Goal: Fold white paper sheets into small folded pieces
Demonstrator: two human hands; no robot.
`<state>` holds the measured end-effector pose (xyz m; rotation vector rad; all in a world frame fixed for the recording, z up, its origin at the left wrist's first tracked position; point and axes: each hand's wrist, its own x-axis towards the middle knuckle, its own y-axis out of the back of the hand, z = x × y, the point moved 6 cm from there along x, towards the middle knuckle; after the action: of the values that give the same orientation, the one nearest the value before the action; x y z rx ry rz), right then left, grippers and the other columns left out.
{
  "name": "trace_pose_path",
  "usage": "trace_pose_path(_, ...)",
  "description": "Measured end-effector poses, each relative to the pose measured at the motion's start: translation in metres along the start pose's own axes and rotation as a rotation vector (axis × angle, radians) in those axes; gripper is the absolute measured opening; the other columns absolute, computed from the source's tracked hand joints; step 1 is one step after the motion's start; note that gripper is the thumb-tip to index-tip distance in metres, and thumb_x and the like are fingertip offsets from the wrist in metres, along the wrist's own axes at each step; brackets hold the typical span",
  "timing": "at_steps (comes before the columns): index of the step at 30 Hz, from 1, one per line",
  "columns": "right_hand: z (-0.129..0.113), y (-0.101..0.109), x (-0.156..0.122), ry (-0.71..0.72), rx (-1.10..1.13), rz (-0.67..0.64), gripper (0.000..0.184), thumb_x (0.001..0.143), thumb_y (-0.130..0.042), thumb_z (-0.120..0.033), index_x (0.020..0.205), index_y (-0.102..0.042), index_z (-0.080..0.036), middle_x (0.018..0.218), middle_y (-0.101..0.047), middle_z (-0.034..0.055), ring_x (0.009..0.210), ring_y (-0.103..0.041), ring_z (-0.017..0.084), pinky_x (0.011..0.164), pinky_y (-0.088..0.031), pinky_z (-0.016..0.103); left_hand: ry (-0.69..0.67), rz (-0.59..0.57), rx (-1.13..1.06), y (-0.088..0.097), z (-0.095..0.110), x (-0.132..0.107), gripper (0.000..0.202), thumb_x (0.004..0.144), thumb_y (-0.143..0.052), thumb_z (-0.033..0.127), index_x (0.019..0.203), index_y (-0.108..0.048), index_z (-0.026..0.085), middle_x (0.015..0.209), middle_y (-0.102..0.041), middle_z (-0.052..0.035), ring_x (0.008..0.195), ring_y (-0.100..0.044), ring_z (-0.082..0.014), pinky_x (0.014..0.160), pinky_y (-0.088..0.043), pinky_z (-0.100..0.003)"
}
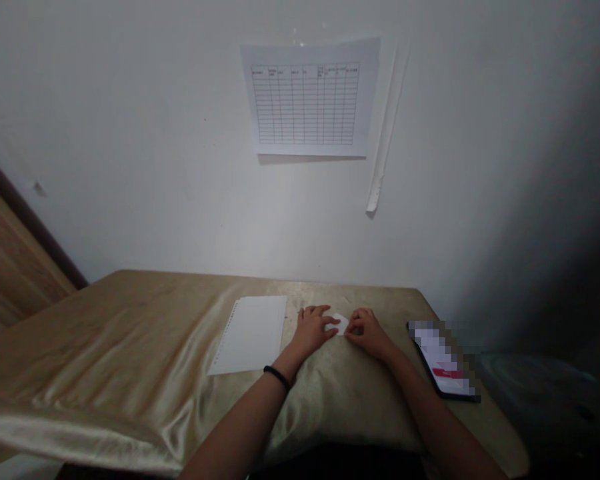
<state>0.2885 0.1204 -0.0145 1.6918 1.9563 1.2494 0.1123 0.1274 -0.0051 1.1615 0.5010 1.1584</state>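
A small piece of white paper (341, 325), angular in outline and perhaps folded, lies low over the cloth between my two hands. My left hand (314, 327), with a black band at its wrist, has thumb and index fingertip at the paper's left edge; its other fingers stretch forward over the cloth. On the right edge, the fingertips of my right hand (366, 331) pinch the paper, the remaining fingers curled. The fingertips cover parts of the paper's edges. Left of my left hand lie white loose-leaf sheets (253, 333) with holes along their left side.
A phone (443, 360), its screen lit and partly blurred out, rests near the table's right edge. Wrinkled gold satin cloth (145, 347) covers the table. A printed table sheet (307, 100) and a loose white strip (386, 127) hang on the wall behind.
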Motion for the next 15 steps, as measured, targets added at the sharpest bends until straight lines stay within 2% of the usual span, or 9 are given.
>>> trace_pose_path(7,0.0,0.0,-0.001,0.009,0.005,0.013,0.002,0.075,-0.074,-0.024,0.075,-0.076,-0.025,0.1,-0.062,0.0055,0.109,-0.05,0.024,0.102,-0.041,0.039,0.006,0.007,-0.005,0.001,0.002,-0.002,0.028,0.086,-0.07,0.045,0.113,-0.073,0.043,0.144,-0.056,0.0015,0.134,-0.042,-0.0306,0.117,-0.02,-0.061)
trace_pose_path(13,0.013,0.014,0.001,-0.042,-0.032,0.166,0.01,0.08,-0.071,-0.024,0.084,-0.079,-0.026,0.107,-0.064,0.0079,0.114,-0.049,0.026,0.107,-0.039,0.042,0.015,-0.015,0.002,0.004,0.007,-0.003,0.034,0.083,-0.071,0.055,0.113,-0.073,0.039,0.143,-0.056,-0.0023,0.135,-0.042,-0.0322,0.115,-0.019,-0.064)
trace_pose_path(15,0.018,0.015,0.001,-0.056,-0.043,0.175,0.011,0.08,-0.071,-0.024,0.087,-0.08,-0.027,0.111,-0.065,0.0082,0.117,-0.047,0.027,0.108,-0.038,0.043,0.017,-0.019,0.005,0.004,0.007,-0.003,0.036,0.082,-0.072,0.055,0.114,-0.073,0.039,0.143,-0.056,-0.003,0.135,-0.042,-0.0328,0.114,-0.02,-0.066)
